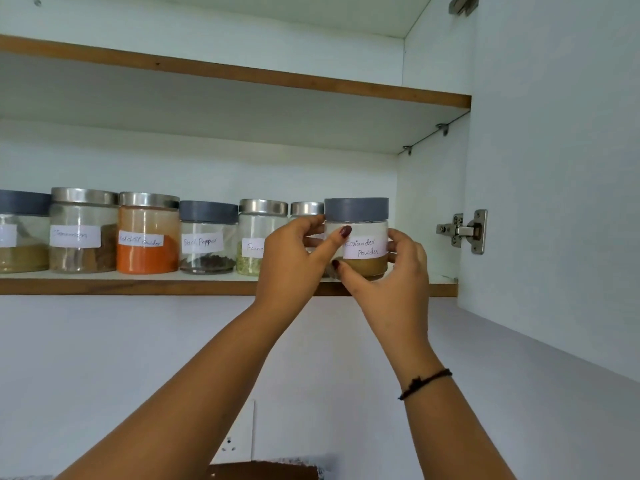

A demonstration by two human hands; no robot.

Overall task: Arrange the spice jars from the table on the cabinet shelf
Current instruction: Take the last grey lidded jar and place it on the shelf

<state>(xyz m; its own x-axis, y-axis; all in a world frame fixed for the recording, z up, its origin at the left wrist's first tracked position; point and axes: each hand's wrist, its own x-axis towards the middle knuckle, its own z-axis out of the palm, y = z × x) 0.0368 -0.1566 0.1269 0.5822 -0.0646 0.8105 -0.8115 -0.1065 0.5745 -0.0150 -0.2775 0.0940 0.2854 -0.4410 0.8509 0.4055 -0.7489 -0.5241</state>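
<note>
Head view: I am watching the cabinet shelf (138, 287), a row of labelled jars (147, 233) lining it. The coriander powder jar (356, 209) is standing at the row's right end. Probably light, rigid, slick, breakable; sidewalls offering best purchase. Clear glass, grey lid, brown powder low. The left hand (291, 258) and right hand (398, 268) are clasping its sides.

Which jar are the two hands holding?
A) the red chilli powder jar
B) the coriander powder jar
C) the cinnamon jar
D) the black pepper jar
B: the left hand and the right hand both grip the grey-lidded coriander powder jar, whose label can be read, at the right end of the row on the shelf.
</note>
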